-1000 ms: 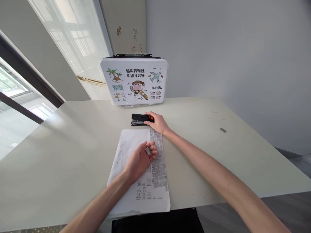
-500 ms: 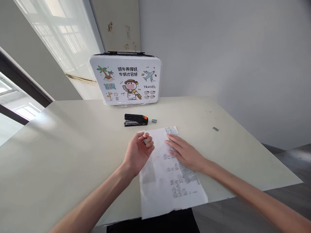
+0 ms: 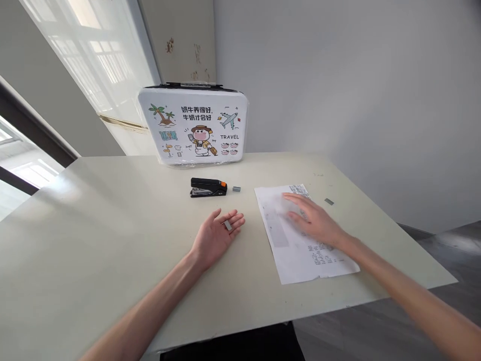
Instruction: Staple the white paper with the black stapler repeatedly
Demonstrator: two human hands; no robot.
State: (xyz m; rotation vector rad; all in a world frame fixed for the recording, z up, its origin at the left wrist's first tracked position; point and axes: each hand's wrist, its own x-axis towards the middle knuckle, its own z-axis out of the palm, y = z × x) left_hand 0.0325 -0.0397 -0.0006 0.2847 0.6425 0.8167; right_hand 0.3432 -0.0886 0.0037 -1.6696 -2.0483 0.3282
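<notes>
Palm up over the table, my left hand [image 3: 215,239] has its fingers loosely extended, with a small grey strip of staples [image 3: 228,225] resting on them. My right hand [image 3: 317,220] is over a printed sheet of paper [image 3: 285,260], fingers spread and slightly blurred; whether it touches the sheet I cannot tell. A black stapler [image 3: 208,187] with an orange button lies beyond my left hand. Just right of it sits another small block of staples [image 3: 236,189]. One more staple strip [image 3: 329,201] lies to the right of the sheet.
A white case [image 3: 197,125] with cartoon prints and a clear plastic wrap stands at the back of the pale table [image 3: 93,240]. A grey wall [image 3: 356,90] rises behind. Tiny loose bits [image 3: 318,175] lie at the back right.
The sheet has slid right and away from the near edge along with my right hand. My left hand's fingers have uncurled, showing the staple strip on them.
</notes>
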